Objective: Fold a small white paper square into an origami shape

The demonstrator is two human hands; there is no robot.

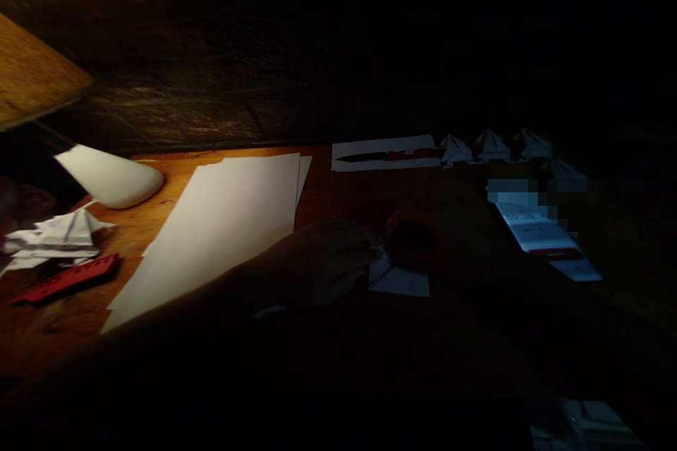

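Note:
In the dim middle of the head view, a small piece of white paper (400, 282) with fold lines lies on the wooden table. My left hand (331, 257) reaches in from the lower left, its fingers closed at the paper's upper left edge, where a bit of white shows by the fingertips. Against the upper edge of the same paper is my right hand (417, 236), curled and mostly lost in shadow. Its fingers look closed on the paper, though the grip itself is dark. To the left of my hands is a stack of white sheets (227, 218).
A knife with a red handle (412, 154) rests on paper (383, 142) by the wall, beside several folded paper shapes (491, 145). A lit phone (544, 232) lies right. At left are a lamp (113, 176), crumpled folded paper (58, 236) and a red object (71, 280).

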